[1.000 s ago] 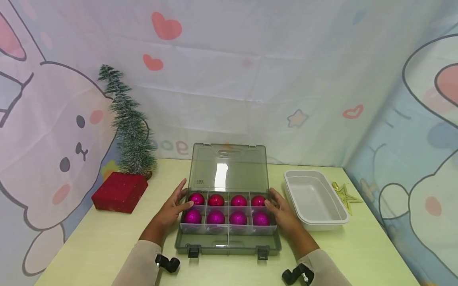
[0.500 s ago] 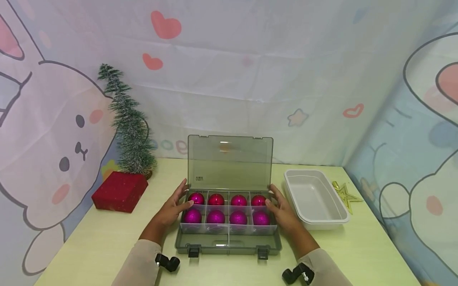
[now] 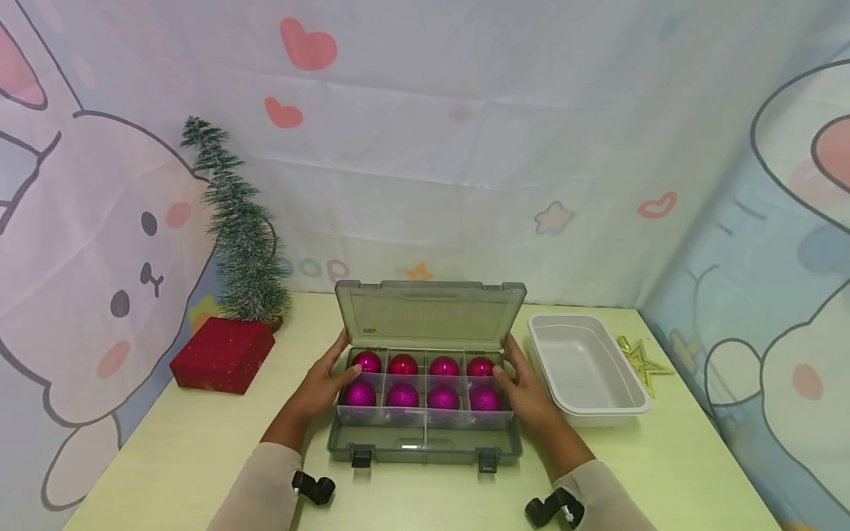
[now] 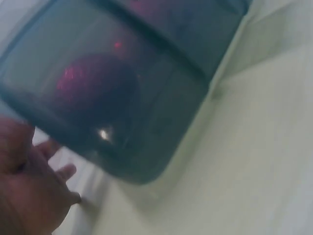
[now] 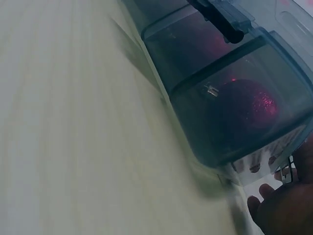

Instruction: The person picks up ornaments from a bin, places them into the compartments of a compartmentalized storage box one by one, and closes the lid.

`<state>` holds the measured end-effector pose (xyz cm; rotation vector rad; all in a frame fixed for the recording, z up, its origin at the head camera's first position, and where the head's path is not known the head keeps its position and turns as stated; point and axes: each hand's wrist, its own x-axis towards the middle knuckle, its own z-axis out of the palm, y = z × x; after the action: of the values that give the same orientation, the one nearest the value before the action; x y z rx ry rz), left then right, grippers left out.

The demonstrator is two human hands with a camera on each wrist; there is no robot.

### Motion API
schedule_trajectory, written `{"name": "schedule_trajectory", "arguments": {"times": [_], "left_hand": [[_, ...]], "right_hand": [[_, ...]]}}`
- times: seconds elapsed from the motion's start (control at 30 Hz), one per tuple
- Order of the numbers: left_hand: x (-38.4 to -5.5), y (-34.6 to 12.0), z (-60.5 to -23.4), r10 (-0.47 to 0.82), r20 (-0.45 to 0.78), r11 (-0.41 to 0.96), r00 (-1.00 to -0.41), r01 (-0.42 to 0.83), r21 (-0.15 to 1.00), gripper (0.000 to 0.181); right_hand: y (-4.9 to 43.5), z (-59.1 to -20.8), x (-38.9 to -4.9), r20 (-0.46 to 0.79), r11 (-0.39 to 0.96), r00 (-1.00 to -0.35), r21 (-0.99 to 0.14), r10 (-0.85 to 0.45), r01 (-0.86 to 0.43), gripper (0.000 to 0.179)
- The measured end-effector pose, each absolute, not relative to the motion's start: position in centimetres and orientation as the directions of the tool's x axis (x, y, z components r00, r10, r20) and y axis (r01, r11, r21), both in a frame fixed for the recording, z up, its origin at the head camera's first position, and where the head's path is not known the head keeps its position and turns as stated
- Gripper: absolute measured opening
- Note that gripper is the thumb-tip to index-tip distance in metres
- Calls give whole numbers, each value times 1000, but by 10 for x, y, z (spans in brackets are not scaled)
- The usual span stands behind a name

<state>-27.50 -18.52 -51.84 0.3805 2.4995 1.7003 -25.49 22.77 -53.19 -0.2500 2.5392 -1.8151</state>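
In the head view, a grey translucent compartment box (image 3: pixel 425 438) is between my hands near the table's middle. Its hinged lid (image 3: pixel 430 317) stands raised and leans forward over the back row. Two rows of magenta and red Christmas baubles (image 3: pixel 401 394) fill the divided cells, shiny ones behind, glittery ones in front. My left hand (image 3: pixel 319 386) grips the left side, thumb over the rim, and my right hand (image 3: pixel 529 389) grips the right side likewise. From below, the left wrist view shows a bauble (image 4: pixel 98 85) through the box wall; another bauble (image 5: pixel 247 105) appears in the right wrist view.
A small frosted Christmas tree (image 3: pixel 242 236) stands at the back left, behind a red velvety block (image 3: pixel 223 354). To the right are a white plastic tray (image 3: pixel 600 411) and a gold star ornament (image 3: pixel 643 363). A printed cloth hangs behind the pale table (image 3: pixel 153 450).
The lid has swung from leaning back, through upright, to leaning forward. The front of the box has shifted slightly up in the head view. Both hands keep their grip.
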Motion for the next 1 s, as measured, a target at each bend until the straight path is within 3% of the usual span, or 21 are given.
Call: {"name": "schedule_trajectory", "arguments": {"times": [0.27,0.47,0.63,0.83,1.0], "left_hand": [[-273,-179,-500,204,181,448,-962,256,857,87],[-262,-180,-475,190,130,509,-973,211,834,89],[-248,-181,-453,189,112,509,-975,195,839,91],[-228,-182,-432,199,103,518,-975,194,833,86],[-219,-186,-428,235,139,503,-962,243,829,70]], "right_hand": [[222,-517,-256,146,415,-977,-888,-155,-198,84],[218,-501,-250,184,454,-971,-860,-152,-234,90],[214,-482,-239,259,513,-959,-810,-119,-283,85],[215,-454,-214,227,547,-972,-807,-60,-223,75],[220,-440,-197,186,552,-982,-818,-12,-162,65]]}}
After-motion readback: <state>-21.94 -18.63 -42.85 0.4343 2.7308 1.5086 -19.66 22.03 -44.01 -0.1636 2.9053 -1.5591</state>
